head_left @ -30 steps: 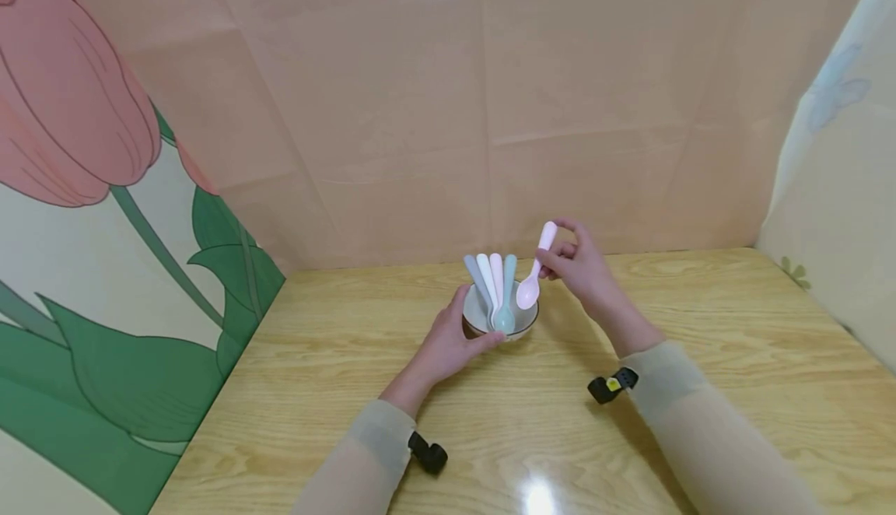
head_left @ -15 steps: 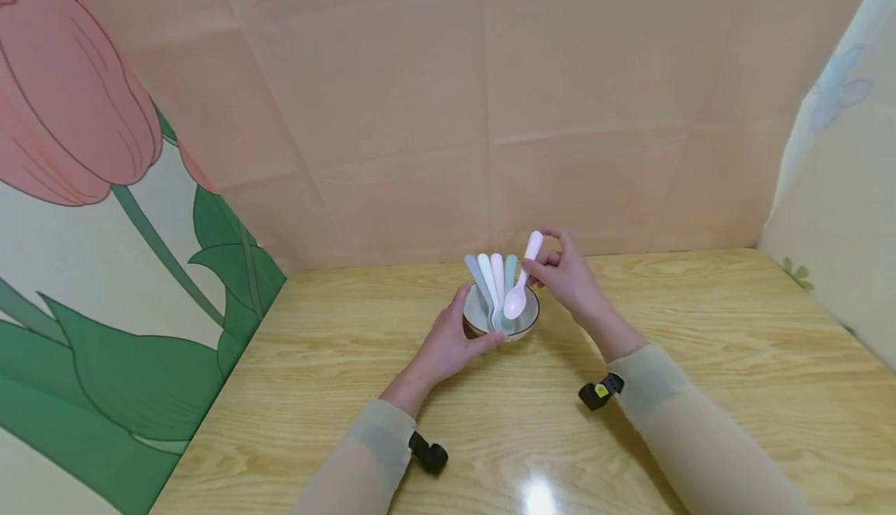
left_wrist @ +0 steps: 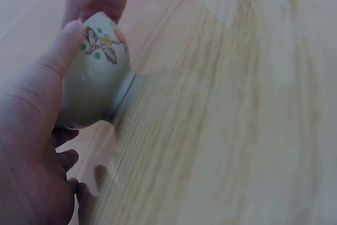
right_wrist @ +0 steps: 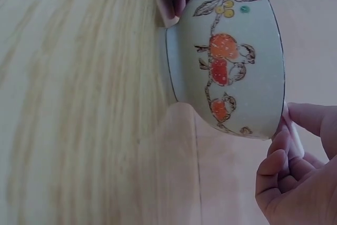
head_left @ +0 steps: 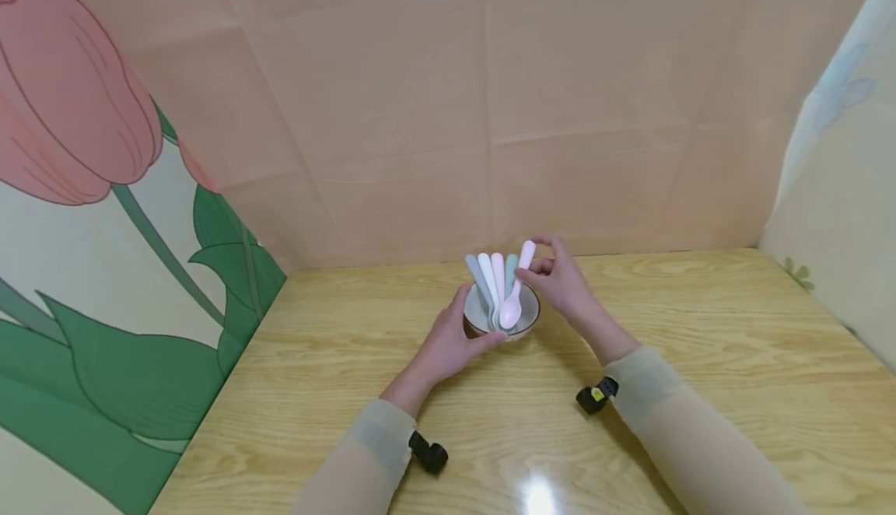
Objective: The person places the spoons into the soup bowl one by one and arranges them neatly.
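Observation:
My left hand (head_left: 448,344) grips a ceramic bowl (head_left: 530,309) from its left side, the thumb at the near rim. Painted birds and leaves decorate the outside of the bowl (right_wrist: 247,98) in the right wrist view. Leaning in it are several spoons: a grey-blue spoon (head_left: 476,271), a white spoon (head_left: 485,268), a pink spoon (head_left: 498,269) and a blue-green spoon (head_left: 511,266). By its handle, my right hand (head_left: 565,288) pinches a light pink spoon (head_left: 510,313), whose head is down inside the bowl, overlapping the blue-green one. Whether it touches the bowl I cannot tell.
The bowl stands on a wood-grain table (head_left: 322,367), near its back edge. Behind rises a pinkish-beige cloth backdrop (head_left: 378,110). A tulip-printed panel (head_left: 91,297) borders the left side, and a pale sheet (head_left: 847,211) the right.
My right hand has moved left and down, bringing the light pink spoon from above the bowl's right rim down into it, beside the other spoons. The left hand and bowl have stayed put.

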`<state>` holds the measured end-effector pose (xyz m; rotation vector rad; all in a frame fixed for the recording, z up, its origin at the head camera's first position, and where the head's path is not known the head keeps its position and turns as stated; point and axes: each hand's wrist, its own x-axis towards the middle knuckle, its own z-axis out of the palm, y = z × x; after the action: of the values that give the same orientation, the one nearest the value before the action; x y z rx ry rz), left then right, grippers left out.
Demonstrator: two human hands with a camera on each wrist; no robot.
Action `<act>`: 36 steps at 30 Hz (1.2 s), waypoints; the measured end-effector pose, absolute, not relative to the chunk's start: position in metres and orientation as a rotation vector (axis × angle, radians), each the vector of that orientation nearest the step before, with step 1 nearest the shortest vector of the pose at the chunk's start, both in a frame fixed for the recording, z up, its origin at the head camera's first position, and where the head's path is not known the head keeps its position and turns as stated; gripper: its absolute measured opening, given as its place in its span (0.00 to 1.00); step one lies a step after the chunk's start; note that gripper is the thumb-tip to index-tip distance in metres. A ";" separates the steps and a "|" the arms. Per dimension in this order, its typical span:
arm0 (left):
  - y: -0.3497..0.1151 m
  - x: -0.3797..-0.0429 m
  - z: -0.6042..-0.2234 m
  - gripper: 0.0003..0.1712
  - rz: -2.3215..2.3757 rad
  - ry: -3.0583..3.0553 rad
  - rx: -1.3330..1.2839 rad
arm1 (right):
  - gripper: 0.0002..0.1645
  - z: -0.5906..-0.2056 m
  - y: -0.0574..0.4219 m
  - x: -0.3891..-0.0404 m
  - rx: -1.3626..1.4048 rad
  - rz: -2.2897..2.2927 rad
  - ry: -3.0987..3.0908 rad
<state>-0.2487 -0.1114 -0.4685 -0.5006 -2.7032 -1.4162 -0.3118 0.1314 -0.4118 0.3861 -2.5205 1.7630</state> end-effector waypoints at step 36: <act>-0.111 -0.248 -0.468 0.62 -1.361 -2.742 -0.428 | 0.38 -0.424 0.130 -0.319 0.443 1.689 -2.588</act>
<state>-0.2484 -0.1109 -0.4677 -0.4284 -2.7422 -1.3606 -0.3192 0.1302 -0.4242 0.4426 -2.5882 1.6893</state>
